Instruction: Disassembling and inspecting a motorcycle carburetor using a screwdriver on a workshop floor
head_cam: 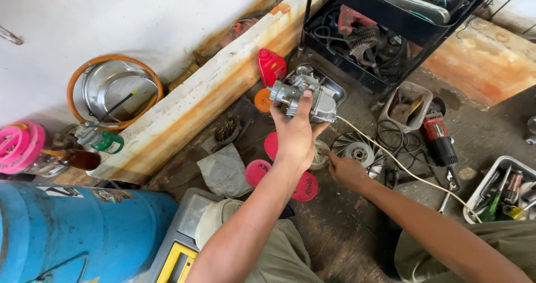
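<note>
Above the cluttered workshop floor, the left hand [295, 132] is closed around a grey metal carburetor [304, 96], held up over a metal tray [335, 90] beside a red bottle [271, 66]; the right hand [345, 170] reaches low toward a finned flywheel [357, 150], fingers loosely curled, holding nothing I can see. Cast metal, it looks stiff, fairly heavy and possibly oily; the chunky body seems the safest hold, not the protruding fittings.

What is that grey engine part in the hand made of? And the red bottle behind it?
The engine part, held up by the left hand, looks like cast metal: dull silver-grey with small shiny spots. The red bottle looks like plastic: smooth, evenly coloured, slightly glossy.
</note>
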